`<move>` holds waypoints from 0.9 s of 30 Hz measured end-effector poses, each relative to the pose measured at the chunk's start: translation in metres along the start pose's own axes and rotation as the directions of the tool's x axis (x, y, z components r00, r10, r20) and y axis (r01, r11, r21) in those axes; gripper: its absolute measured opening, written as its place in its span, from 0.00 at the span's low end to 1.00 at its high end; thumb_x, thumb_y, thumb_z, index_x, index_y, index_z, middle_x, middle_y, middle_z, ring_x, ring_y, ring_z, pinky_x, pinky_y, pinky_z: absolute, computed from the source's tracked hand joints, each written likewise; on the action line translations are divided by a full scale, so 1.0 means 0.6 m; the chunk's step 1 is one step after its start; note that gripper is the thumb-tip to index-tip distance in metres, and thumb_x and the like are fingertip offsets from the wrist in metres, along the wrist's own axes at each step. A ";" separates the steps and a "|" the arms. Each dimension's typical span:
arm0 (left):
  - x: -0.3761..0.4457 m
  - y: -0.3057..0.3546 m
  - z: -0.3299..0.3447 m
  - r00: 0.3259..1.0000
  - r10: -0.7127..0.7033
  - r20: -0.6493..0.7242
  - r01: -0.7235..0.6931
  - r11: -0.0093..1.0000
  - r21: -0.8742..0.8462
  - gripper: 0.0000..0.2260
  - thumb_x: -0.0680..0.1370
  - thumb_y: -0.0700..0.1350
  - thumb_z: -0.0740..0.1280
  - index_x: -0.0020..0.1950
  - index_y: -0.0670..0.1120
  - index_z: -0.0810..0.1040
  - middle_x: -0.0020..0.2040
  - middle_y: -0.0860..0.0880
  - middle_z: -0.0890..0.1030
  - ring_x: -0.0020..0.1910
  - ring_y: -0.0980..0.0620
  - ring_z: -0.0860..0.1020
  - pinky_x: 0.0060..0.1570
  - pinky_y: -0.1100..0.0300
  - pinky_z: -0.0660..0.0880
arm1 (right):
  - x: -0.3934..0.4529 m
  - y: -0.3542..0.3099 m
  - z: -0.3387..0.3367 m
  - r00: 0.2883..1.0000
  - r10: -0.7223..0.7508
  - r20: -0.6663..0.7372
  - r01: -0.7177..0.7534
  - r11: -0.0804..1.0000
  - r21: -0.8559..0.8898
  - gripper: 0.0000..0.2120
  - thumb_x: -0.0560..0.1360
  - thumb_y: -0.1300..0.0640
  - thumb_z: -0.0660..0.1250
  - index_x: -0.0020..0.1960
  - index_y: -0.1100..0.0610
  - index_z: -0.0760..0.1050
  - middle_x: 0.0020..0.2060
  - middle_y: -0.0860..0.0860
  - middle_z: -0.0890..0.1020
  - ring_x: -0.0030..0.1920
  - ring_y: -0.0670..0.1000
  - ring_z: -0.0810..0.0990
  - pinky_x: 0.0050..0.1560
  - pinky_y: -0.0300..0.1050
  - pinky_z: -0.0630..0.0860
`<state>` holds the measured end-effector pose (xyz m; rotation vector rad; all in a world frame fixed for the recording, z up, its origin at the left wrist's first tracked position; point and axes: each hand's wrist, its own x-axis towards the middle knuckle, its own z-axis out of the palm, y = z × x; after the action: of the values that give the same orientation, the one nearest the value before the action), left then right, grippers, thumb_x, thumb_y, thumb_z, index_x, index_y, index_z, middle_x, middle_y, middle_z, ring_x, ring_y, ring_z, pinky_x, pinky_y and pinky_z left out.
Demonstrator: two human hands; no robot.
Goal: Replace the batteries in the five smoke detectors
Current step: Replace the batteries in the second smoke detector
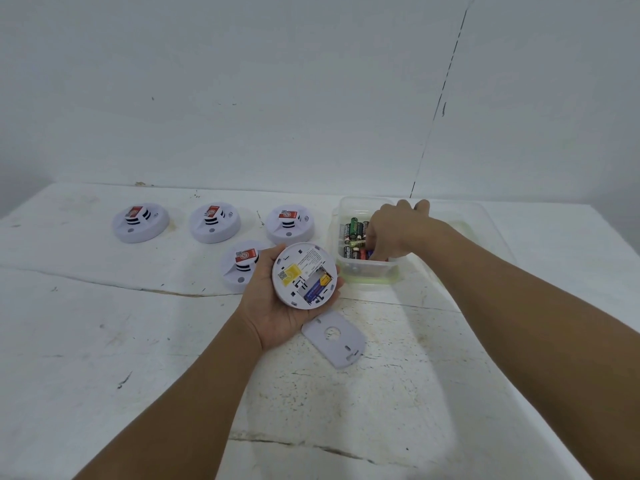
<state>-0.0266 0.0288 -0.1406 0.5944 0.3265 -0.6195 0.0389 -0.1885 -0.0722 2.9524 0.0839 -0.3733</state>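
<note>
My left hand (273,306) holds a white smoke detector (304,274) upside down, its back showing a yellow label and an open battery bay with one blue battery in it. My right hand (391,233) reaches into a clear plastic tub (367,271) of loose batteries (354,227), fingers curled down among them; whether they pinch one is hidden. Three more detectors stand in a row at the back (140,222) (214,222) (290,224), and another detector (239,268) sits just left of my left hand. The removed back plate (334,338) lies on the table.
The white, cracked table (138,341) runs to a plain wall behind. A second clear container (464,230) stands behind my right forearm, beside the battery tub.
</note>
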 end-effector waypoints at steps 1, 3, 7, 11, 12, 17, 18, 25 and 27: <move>0.000 0.000 -0.001 1.000 0.000 0.003 0.000 1.000 -0.001 0.28 0.78 0.58 0.66 0.71 0.41 0.77 0.69 0.33 0.77 0.72 0.33 0.71 0.66 0.40 0.73 | -0.001 0.000 0.000 1.000 -0.002 -0.006 0.002 1.000 0.010 0.11 0.72 0.46 0.76 0.53 0.42 0.82 0.54 0.49 0.74 0.56 0.56 0.67 0.56 0.56 0.59; 0.001 0.000 -0.003 1.000 -0.001 0.008 0.001 1.000 -0.004 0.28 0.78 0.58 0.66 0.72 0.41 0.77 0.70 0.33 0.77 0.73 0.33 0.70 0.67 0.40 0.73 | -0.001 0.001 0.000 1.000 -0.005 -0.021 0.006 0.999 0.047 0.10 0.73 0.49 0.75 0.52 0.41 0.80 0.53 0.48 0.75 0.56 0.55 0.67 0.56 0.55 0.58; 0.004 0.001 -0.005 1.000 -0.004 0.012 0.004 1.000 -0.003 0.28 0.77 0.58 0.66 0.72 0.41 0.77 0.70 0.34 0.77 0.73 0.34 0.70 0.67 0.40 0.73 | -0.003 0.003 0.003 0.999 -0.004 -0.049 0.010 0.991 0.131 0.08 0.73 0.51 0.75 0.49 0.43 0.78 0.50 0.43 0.82 0.55 0.52 0.72 0.54 0.53 0.56; 0.007 0.001 -0.008 1.000 -0.018 0.018 0.018 1.000 -0.004 0.28 0.78 0.58 0.66 0.71 0.41 0.78 0.70 0.33 0.77 0.72 0.33 0.72 0.70 0.40 0.71 | -0.010 0.008 -0.004 0.993 0.033 -0.115 0.003 0.954 0.300 0.08 0.73 0.50 0.76 0.49 0.47 0.78 0.46 0.40 0.82 0.53 0.48 0.77 0.54 0.53 0.56; 0.007 0.001 -0.008 1.000 -0.022 0.019 0.022 1.000 -0.005 0.27 0.78 0.58 0.66 0.70 0.41 0.79 0.69 0.33 0.77 0.71 0.33 0.73 0.71 0.41 0.70 | -0.012 0.009 -0.006 0.989 0.045 -0.140 0.008 0.934 0.357 0.07 0.74 0.50 0.75 0.49 0.47 0.79 0.46 0.40 0.82 0.54 0.47 0.78 0.54 0.53 0.57; 0.004 0.002 -0.006 0.999 -0.025 0.025 0.025 1.000 -0.012 0.26 0.79 0.58 0.67 0.70 0.41 0.79 0.69 0.34 0.77 0.71 0.34 0.73 0.71 0.41 0.70 | -0.030 0.008 -0.024 0.972 0.117 -0.203 0.042 0.764 0.644 0.05 0.76 0.48 0.74 0.50 0.46 0.81 0.44 0.39 0.86 0.51 0.45 0.80 0.59 0.52 0.64; 0.004 0.002 -0.006 0.999 -0.026 0.025 0.027 1.000 -0.013 0.27 0.78 0.58 0.67 0.70 0.41 0.79 0.69 0.34 0.77 0.72 0.35 0.72 0.71 0.41 0.70 | -0.035 0.006 -0.026 0.969 0.117 -0.217 0.067 0.720 0.690 0.05 0.76 0.47 0.74 0.50 0.45 0.82 0.43 0.39 0.86 0.49 0.45 0.81 0.61 0.54 0.67; 0.006 0.002 -0.005 0.998 -0.019 0.055 0.019 1.000 0.003 0.27 0.78 0.58 0.67 0.70 0.41 0.79 0.69 0.35 0.78 0.68 0.34 0.75 0.71 0.40 0.70 | -0.105 -0.052 -0.030 0.913 0.020 -0.407 0.345 0.494 0.798 0.05 0.79 0.53 0.72 0.55 0.48 0.84 0.41 0.43 0.86 0.43 0.43 0.84 0.46 0.40 0.79; 0.008 0.000 -0.007 0.997 -0.005 0.078 0.005 1.000 0.005 0.25 0.79 0.57 0.67 0.68 0.41 0.81 0.69 0.37 0.78 0.65 0.36 0.77 0.72 0.41 0.69 | -0.119 -0.077 -0.014 0.902 -0.016 -0.432 0.382 0.496 0.780 0.07 0.80 0.53 0.71 0.57 0.47 0.84 0.44 0.42 0.86 0.42 0.39 0.83 0.48 0.35 0.78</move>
<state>-0.0234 0.0294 -0.1459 0.5724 0.2540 -0.6468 -0.0316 -0.1439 -0.0535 4.0072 0.4239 0.2536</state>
